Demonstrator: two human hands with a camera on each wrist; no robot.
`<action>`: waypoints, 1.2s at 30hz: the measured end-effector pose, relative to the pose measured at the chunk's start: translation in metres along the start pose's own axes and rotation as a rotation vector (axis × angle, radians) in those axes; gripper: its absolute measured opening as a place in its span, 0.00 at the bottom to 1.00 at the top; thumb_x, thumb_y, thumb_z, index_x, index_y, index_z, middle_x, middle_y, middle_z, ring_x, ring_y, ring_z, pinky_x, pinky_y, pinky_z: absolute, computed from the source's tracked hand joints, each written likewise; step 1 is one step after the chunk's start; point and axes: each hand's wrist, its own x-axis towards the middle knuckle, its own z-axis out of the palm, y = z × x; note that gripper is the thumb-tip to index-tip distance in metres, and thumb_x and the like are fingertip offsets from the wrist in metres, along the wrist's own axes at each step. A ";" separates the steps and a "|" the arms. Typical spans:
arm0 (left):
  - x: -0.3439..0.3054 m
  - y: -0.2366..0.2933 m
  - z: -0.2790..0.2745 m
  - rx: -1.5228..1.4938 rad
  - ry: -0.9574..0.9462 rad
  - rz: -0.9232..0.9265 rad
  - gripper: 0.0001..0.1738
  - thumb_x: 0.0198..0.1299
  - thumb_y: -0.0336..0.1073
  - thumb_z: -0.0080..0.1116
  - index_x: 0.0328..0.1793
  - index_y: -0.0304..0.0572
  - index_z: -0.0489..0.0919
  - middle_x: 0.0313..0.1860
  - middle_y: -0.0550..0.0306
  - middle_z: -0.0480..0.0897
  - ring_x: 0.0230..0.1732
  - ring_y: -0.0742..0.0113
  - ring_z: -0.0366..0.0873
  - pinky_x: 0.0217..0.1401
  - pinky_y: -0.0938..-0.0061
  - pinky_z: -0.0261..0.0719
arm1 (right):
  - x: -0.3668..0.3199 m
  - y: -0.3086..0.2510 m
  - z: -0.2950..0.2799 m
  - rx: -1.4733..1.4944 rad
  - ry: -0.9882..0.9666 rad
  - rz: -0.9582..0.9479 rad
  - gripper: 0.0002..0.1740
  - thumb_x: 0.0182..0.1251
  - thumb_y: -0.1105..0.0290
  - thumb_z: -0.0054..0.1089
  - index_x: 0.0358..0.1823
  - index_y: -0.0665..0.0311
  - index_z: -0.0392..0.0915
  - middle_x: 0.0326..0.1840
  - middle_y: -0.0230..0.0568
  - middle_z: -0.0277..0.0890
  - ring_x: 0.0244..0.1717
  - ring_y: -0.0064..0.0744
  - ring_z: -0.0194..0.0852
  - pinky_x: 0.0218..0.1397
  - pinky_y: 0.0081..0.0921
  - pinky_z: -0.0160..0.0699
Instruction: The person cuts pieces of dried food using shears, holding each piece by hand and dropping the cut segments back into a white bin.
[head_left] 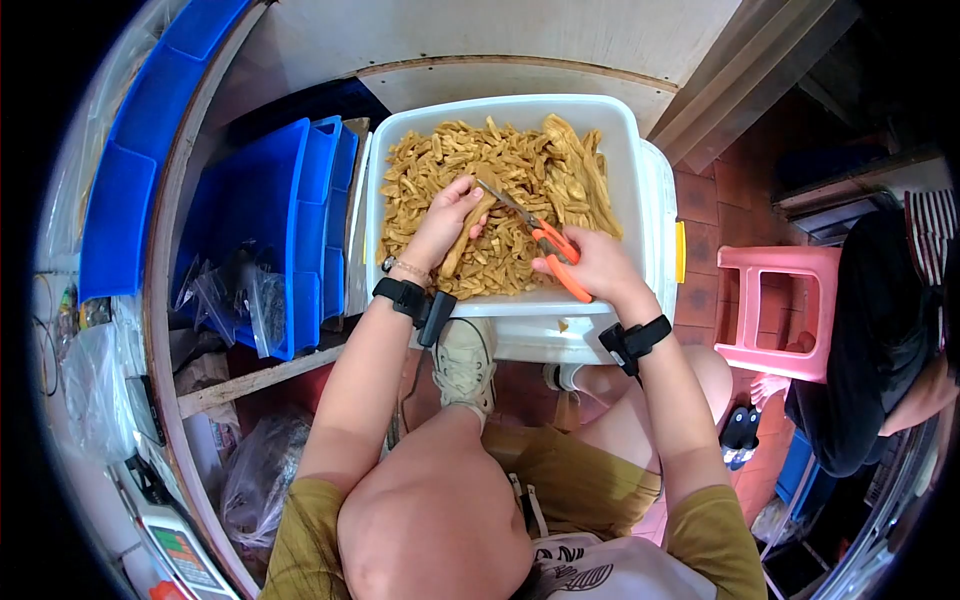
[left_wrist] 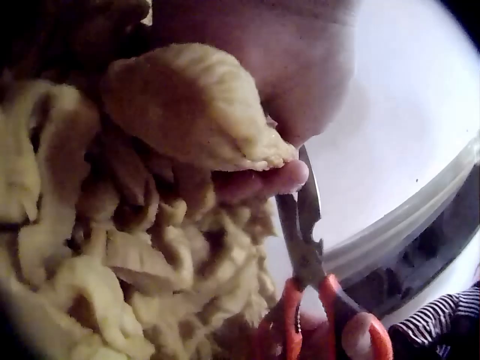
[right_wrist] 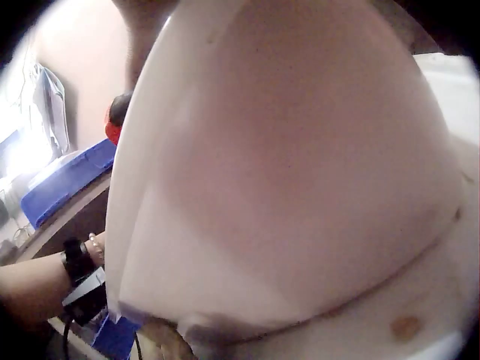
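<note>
Over the white tub [head_left: 625,140], my left hand [head_left: 436,228] holds a long, wrinkled, yellowish-brown food piece [left_wrist: 187,105] between thumb and fingers. My right hand [head_left: 602,268] grips scissors [head_left: 552,242] by their orange-and-black handles. Their blades point up and left, the tips right at the left fingertips and the end of the piece, as the left wrist view also shows. Below both hands lies a heap of cut yellowish-brown pieces [head_left: 415,160]. A larger uncut bunch [head_left: 580,175] rests on the heap's right side. The tub's outer wall [right_wrist: 300,150] hides most of the right hand's work in the right wrist view.
Blue crates [head_left: 300,230] with plastic bags stand left of the tub. A white lid or second tub [head_left: 655,230] lies under its right side. A pink stool [head_left: 780,300] and another seated person [head_left: 850,330] are at right. My shoe [head_left: 465,365] is close below the tub.
</note>
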 end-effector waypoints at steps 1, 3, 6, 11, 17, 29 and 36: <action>0.000 0.000 -0.001 0.023 -0.023 -0.013 0.09 0.70 0.36 0.43 0.47 0.42 0.71 0.23 0.65 0.72 0.17 0.80 0.66 0.22 0.85 0.65 | 0.000 0.000 0.000 -0.016 0.004 0.002 0.32 0.46 0.40 0.67 0.30 0.67 0.74 0.20 0.44 0.71 0.22 0.39 0.67 0.30 0.33 0.67; 0.000 0.000 -0.001 0.030 -0.024 -0.019 0.08 0.70 0.36 0.43 0.46 0.42 0.71 0.22 0.65 0.72 0.17 0.80 0.66 0.21 0.85 0.65 | -0.002 0.000 0.002 -0.029 0.024 -0.001 0.33 0.46 0.40 0.68 0.29 0.67 0.74 0.20 0.44 0.71 0.22 0.39 0.67 0.29 0.34 0.67; 0.000 0.000 -0.001 0.042 -0.021 -0.017 0.08 0.70 0.37 0.43 0.46 0.42 0.71 0.22 0.65 0.72 0.17 0.80 0.66 0.21 0.85 0.65 | -0.003 0.001 0.005 -0.043 0.067 -0.017 0.33 0.46 0.40 0.67 0.27 0.67 0.73 0.19 0.45 0.71 0.22 0.40 0.67 0.29 0.34 0.67; 0.000 -0.002 -0.001 -0.059 0.034 -0.026 0.07 0.70 0.37 0.44 0.46 0.44 0.71 0.23 0.65 0.71 0.17 0.80 0.66 0.21 0.86 0.65 | -0.003 -0.001 0.005 -0.060 0.075 -0.018 0.33 0.45 0.40 0.68 0.22 0.68 0.72 0.16 0.44 0.68 0.19 0.38 0.64 0.26 0.34 0.66; 0.000 -0.002 -0.004 -0.105 0.005 -0.011 0.07 0.70 0.38 0.44 0.45 0.44 0.71 0.22 0.66 0.71 0.18 0.80 0.66 0.21 0.87 0.65 | -0.003 0.001 0.003 -0.061 0.066 -0.027 0.35 0.45 0.35 0.64 0.20 0.66 0.73 0.20 0.52 0.73 0.26 0.54 0.74 0.31 0.41 0.72; 0.002 -0.001 -0.006 0.103 -0.118 -0.116 0.09 0.69 0.37 0.46 0.47 0.40 0.73 0.22 0.67 0.71 0.17 0.82 0.64 0.20 0.88 0.63 | -0.003 -0.002 0.003 -0.023 0.073 -0.009 0.33 0.46 0.40 0.68 0.25 0.68 0.73 0.17 0.45 0.70 0.21 0.41 0.68 0.29 0.34 0.68; -0.001 0.000 -0.006 -0.028 -0.069 -0.089 0.09 0.68 0.37 0.48 0.45 0.40 0.73 0.23 0.66 0.72 0.17 0.82 0.65 0.20 0.88 0.64 | -0.005 -0.010 -0.005 -0.076 0.050 0.013 0.36 0.44 0.33 0.64 0.22 0.67 0.75 0.21 0.52 0.75 0.28 0.53 0.76 0.34 0.40 0.73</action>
